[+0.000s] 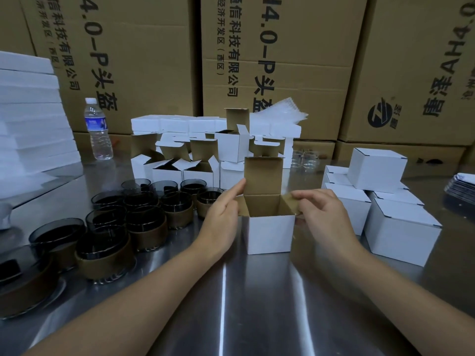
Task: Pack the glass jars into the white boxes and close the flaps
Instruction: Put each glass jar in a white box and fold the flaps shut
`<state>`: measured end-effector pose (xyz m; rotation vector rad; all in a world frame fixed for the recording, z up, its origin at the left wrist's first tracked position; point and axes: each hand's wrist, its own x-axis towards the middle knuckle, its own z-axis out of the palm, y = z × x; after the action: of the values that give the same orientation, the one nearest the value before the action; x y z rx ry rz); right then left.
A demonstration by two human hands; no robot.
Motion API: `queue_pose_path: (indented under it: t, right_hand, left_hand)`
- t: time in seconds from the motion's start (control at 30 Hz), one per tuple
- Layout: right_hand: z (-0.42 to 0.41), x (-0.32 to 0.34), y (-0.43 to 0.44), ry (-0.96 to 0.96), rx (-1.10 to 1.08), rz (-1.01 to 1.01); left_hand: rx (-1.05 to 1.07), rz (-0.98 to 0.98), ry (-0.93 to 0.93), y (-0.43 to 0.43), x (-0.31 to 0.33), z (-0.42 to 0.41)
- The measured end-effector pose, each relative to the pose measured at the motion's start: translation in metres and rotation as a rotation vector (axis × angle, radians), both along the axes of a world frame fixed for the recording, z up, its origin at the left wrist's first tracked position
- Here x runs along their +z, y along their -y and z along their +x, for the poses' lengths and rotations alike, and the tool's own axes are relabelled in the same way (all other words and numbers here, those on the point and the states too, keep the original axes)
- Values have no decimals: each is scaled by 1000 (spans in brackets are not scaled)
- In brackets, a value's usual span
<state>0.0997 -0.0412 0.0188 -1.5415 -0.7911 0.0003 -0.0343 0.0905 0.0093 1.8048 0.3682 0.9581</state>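
At eleven o'clock you see a brown carton (144, 60) printed "4.0-P头盔" beside "信科技有限公司" and "(西区)". At twelve o'clock a second carton (308, 42) repeats "4.0-P头盔", with "通信科技有限公司" and "经济开发区(西区)". At two o'clock a third carton (411, 34) shows inverted "AH4.0" and a round black logo (381, 113). At ten o'clock, the water bottle (98, 129) has a blue label too small to read.

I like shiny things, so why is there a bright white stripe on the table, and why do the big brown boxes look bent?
Head view: the stripe is glare, light bouncing off the polished metal table; head view again, the wide-angle lens bows and tilts the cardboard cartons toward the edges; the white box in the middle looks sharp and straight.
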Motion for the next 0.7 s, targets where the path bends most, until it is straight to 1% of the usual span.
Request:
queue_pose_path:
  t: [0.07,0.13,0.17,0.27,0.33,0.47,0.7]
  right_hand:
    - [1,0,-1,-90,25,-3]
    - [1,2,1,-113,45,-25]
    - [1,3,2,-70,32,-62]
    - [1,5,7,168,-70,-206]
    - [-1,6,9,243,-104,-256]
    - [-4,7,11,267,-106,-288]
    - [-2,10,12,212,-75,-281]
  left_hand:
    - [-2,55,-27,-1,-3,-1]
    - [9,122,-106,-1,-4,-2]
    - [17,147,-152,0,-4,-2]
    - [47,190,-221,2,-2,-3]
    - [50,204,-236,4,1,-5]
    - [69,245,-310,3,3,-8]
    - [-6,213,-317,-4,4,-8]
